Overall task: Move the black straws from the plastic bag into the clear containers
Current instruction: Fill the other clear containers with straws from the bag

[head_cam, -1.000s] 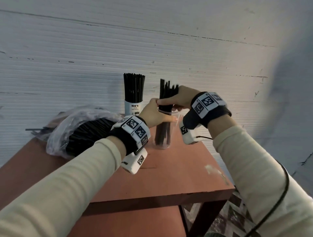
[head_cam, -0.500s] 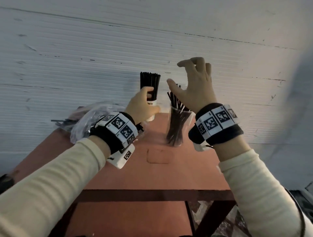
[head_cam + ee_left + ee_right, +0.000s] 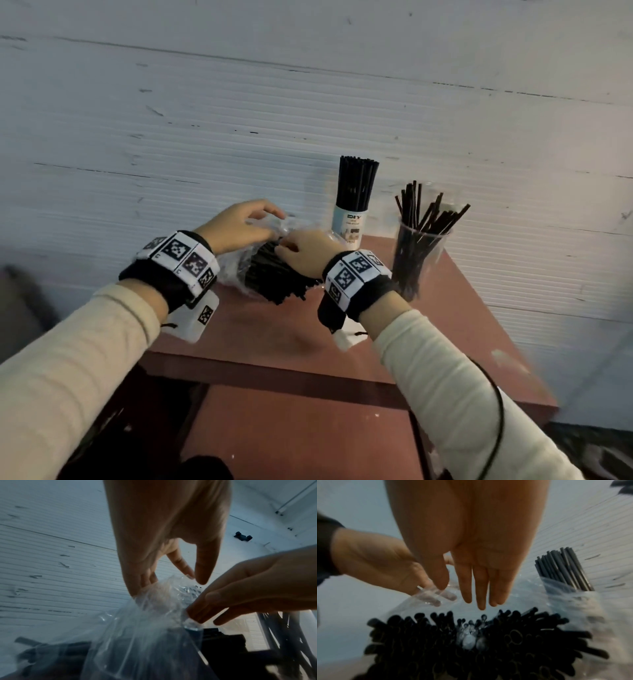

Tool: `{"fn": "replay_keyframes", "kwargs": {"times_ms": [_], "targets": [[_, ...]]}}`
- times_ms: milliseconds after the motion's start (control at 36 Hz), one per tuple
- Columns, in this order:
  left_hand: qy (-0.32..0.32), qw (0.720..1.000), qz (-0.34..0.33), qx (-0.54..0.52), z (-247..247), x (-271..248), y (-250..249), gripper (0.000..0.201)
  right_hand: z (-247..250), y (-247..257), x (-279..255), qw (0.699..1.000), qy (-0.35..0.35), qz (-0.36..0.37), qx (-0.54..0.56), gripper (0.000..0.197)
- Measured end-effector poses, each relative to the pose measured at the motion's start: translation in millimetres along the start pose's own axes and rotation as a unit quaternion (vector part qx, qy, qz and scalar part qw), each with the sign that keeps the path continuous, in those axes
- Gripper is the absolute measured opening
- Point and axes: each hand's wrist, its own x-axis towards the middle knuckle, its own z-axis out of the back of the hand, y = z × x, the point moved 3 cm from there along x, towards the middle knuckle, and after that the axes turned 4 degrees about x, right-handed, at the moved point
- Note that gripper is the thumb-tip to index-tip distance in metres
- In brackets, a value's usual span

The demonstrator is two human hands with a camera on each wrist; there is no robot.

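Note:
A crumpled clear plastic bag [image 3: 236, 270] [image 3: 137, 635] lies on the red-brown table [image 3: 455, 318], full of black straws [image 3: 277, 277] [image 3: 471, 649] whose open ends face me. My left hand [image 3: 270, 219] [image 3: 193, 574] holds the bag's upper film pinched and lifted at its mouth. My right hand [image 3: 284, 246] [image 3: 460, 596] hovers at the mouth with straight fingers just above the straw ends, holding nothing. To the right stands a clear cup [image 3: 419, 260] with loose straws fanned out. A labelled container [image 3: 351, 222] behind holds a tight upright bundle.
A white ribbed wall [image 3: 205, 120] runs close behind the table. The table's front edge [image 3: 308, 377] and right edge drop off near my arms. A black cable [image 3: 496, 428] hangs from my right sleeve.
My right hand has dropped from above the clear cup and moved left to the bag's mouth. My left hand has left the containers and taken hold of the bag.

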Motion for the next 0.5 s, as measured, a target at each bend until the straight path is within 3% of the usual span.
{"fn": "replay_keyframes", "kwargs": {"times_ms": [56, 167, 333, 500], "targets": [[0.018, 1.0, -0.017, -0.001, -1, -4, 0, 0.034, -10, 5, 8, 0.999, 0.036, -0.015, 0.001, 0.038], [-0.002, 1.0, -0.018, 0.011, 0, -6, 2, 0.051, -24, 13, 22, 0.999, 0.037, -0.024, -0.009, 0.044], [-0.065, 0.998, -0.002, 0.02, 3, -3, -5, 0.049, -29, 17, 29, 0.998, 0.048, -0.003, -0.035, 0.044], [-0.065, 0.997, -0.004, 0.032, 3, 0, -4, 0.051, -37, 14, 32, 0.998, 0.058, -0.013, 0.001, 0.046]]}}
